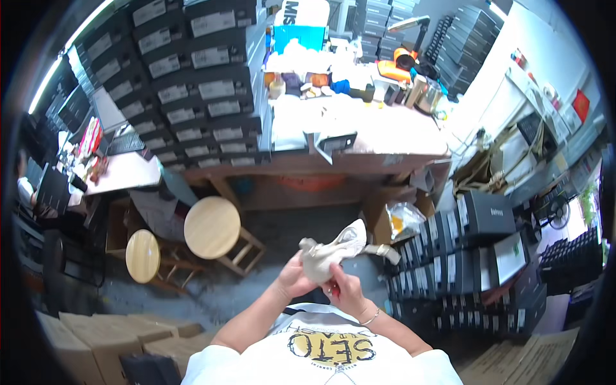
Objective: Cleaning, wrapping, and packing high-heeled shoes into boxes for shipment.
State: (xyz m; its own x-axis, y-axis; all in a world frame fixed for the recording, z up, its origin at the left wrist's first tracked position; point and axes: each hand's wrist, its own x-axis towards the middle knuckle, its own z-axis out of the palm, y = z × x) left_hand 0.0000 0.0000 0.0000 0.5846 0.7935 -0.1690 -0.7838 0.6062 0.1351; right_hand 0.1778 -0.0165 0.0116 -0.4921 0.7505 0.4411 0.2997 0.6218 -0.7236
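A cream-coloured strapped shoe (326,258) is held up in front of my chest, its strap sticking out to the right. My left hand (294,278) cups it from the left and below, with the fingers partly hidden behind it. At its near right side, my right hand (347,294) grips the edge between thumb and curled fingers. A small red spot shows by the right fingers, too small to name. A thin bracelet circles my right wrist.
Ahead stands a cluttered white worktable (378,131); stacked dark shoe boxes (192,83) rise at its left. Two round wooden stools (212,228) stand front left. More shoe boxes (487,215) are piled at right. Brown cartons (109,340) lie low left, and an open carton (380,218) sits under the table.
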